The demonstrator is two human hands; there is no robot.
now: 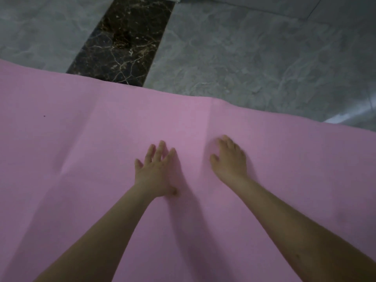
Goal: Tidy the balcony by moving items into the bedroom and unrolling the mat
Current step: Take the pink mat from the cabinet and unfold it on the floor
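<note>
Pink mat [101, 139] rolled out flat on the grey floor [254, 58], a few soft creases left. Left hand [155, 171] and right hand [231, 159] spread wide, pressing it down, holding nothing. Unrolling looks nearly done; smoothing left.

Pink mat [101, 139] cut off left, right and below; right hand [231, 159] motion-blurred.

- No text, label, brand, number or sign can be read on the plain pink foam mat [101, 139].
- The grey marble floor tiles [244, 58] carry none either.
</note>
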